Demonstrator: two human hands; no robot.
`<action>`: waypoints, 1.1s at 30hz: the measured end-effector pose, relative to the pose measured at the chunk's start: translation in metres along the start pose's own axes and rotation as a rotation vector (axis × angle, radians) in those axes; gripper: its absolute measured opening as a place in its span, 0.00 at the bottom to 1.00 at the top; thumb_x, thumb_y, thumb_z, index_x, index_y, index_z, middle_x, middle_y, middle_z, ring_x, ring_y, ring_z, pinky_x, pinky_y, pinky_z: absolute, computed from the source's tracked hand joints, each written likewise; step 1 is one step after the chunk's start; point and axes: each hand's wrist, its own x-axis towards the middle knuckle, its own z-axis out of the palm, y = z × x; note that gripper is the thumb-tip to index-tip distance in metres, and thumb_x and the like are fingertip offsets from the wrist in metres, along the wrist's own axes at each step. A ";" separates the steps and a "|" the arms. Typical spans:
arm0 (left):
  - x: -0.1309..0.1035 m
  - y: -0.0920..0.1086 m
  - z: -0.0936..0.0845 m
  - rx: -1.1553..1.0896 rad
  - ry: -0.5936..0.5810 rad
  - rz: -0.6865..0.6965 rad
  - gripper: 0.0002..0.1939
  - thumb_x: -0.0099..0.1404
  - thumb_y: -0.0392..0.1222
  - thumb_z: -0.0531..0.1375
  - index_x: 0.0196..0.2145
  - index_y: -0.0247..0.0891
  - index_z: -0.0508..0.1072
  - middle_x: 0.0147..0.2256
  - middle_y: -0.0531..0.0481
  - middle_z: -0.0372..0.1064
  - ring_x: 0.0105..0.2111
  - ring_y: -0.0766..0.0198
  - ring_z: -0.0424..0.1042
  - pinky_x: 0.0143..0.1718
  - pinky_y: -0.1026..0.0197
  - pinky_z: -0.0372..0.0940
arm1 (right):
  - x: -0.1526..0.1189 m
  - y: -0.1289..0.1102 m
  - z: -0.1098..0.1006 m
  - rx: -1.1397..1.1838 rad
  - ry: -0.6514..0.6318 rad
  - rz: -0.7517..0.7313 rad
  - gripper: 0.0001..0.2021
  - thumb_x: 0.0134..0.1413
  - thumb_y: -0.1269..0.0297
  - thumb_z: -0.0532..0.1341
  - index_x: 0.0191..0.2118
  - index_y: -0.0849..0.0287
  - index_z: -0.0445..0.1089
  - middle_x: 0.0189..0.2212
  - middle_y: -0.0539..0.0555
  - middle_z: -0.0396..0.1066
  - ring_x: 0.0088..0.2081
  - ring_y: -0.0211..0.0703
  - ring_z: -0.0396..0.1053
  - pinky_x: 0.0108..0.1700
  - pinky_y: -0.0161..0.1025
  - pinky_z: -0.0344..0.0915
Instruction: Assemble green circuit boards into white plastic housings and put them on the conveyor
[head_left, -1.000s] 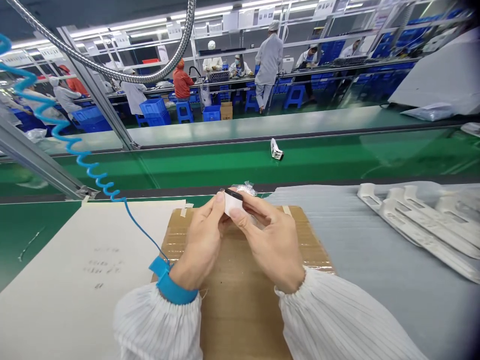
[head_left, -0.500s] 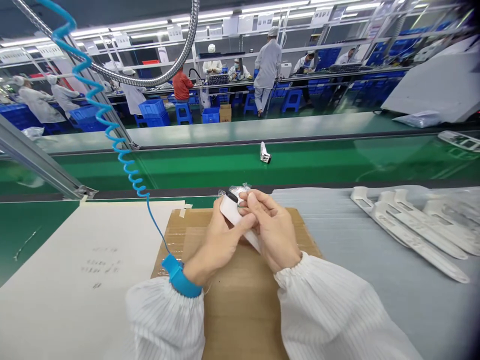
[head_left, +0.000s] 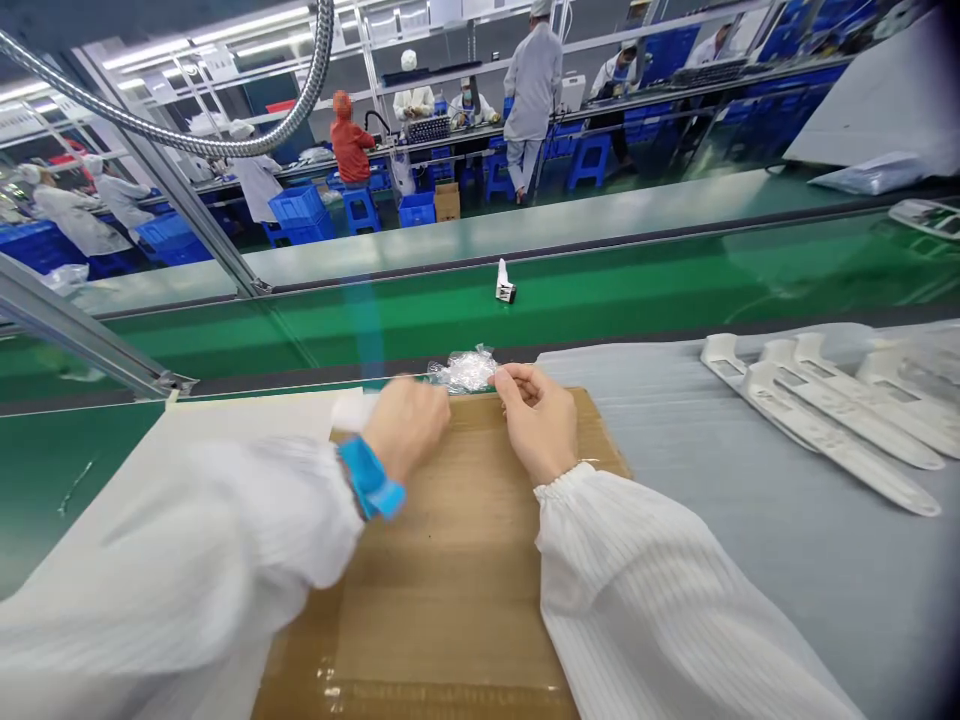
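My left hand [head_left: 409,425], blurred by motion and wearing a blue wrist strap [head_left: 371,480], is turned back-up over the cardboard sheet's far left corner. A white plastic part [head_left: 352,410] pokes out on its left side, its other end covered by the curled fingers. Thumb and forefinger of my right hand [head_left: 544,420] meet in a pinch at the cardboard's far edge; whatever is between them is too small to make out. Just beyond those fingertips lies a crumpled clear plastic bag [head_left: 466,368]. Under both hands is the brown cardboard sheet [head_left: 442,580].
Several long white plastic shells [head_left: 825,430] lie on grey foam sheeting at right. A small white piece [head_left: 505,284] sits on the green belt [head_left: 622,290] ahead. A metal hose [head_left: 300,120] hangs above left. Several co-workers stand or sit at a far bench.
My hands have separated. The left hand has swung left and turned over with the white plastic part; the right stays pinched near the clear bag. The view has tilted.
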 end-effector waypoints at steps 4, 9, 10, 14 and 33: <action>-0.013 -0.009 0.012 0.299 -0.138 -0.068 0.05 0.53 0.36 0.59 0.28 0.40 0.65 0.23 0.47 0.67 0.30 0.51 0.71 0.35 0.57 0.59 | -0.004 -0.003 0.004 0.048 -0.081 -0.016 0.16 0.56 0.49 0.62 0.39 0.56 0.75 0.38 0.54 0.77 0.33 0.42 0.68 0.39 0.42 0.65; -0.028 0.015 0.017 -0.050 -0.165 -0.180 0.05 0.58 0.35 0.57 0.35 0.41 0.68 0.32 0.53 0.71 0.30 0.63 0.68 0.28 0.64 0.55 | -0.014 -0.013 0.007 0.406 -0.409 -0.026 0.11 0.58 0.54 0.63 0.42 0.53 0.76 0.39 0.51 0.76 0.40 0.43 0.70 0.44 0.39 0.66; -0.031 0.018 0.022 -0.131 -0.145 -0.183 0.06 0.59 0.35 0.57 0.35 0.41 0.68 0.32 0.54 0.70 0.30 0.64 0.67 0.28 0.64 0.55 | -0.016 -0.014 0.007 0.450 -0.412 -0.024 0.09 0.57 0.56 0.64 0.41 0.53 0.76 0.39 0.50 0.76 0.41 0.42 0.70 0.45 0.38 0.66; -0.036 0.015 0.039 -0.325 -0.118 -0.210 0.06 0.58 0.34 0.57 0.34 0.41 0.67 0.31 0.57 0.68 0.30 0.66 0.64 0.28 0.65 0.54 | -0.019 -0.016 0.007 0.496 -0.400 -0.033 0.07 0.57 0.58 0.66 0.39 0.52 0.77 0.38 0.49 0.76 0.40 0.42 0.70 0.45 0.37 0.66; -0.037 0.004 0.049 -0.334 -0.136 -0.260 0.10 0.59 0.34 0.57 0.39 0.42 0.70 0.37 0.54 0.72 0.36 0.62 0.68 0.35 0.61 0.59 | -0.015 -0.017 0.002 0.537 -0.358 0.132 0.21 0.62 0.43 0.56 0.37 0.55 0.76 0.36 0.53 0.73 0.37 0.43 0.68 0.38 0.38 0.65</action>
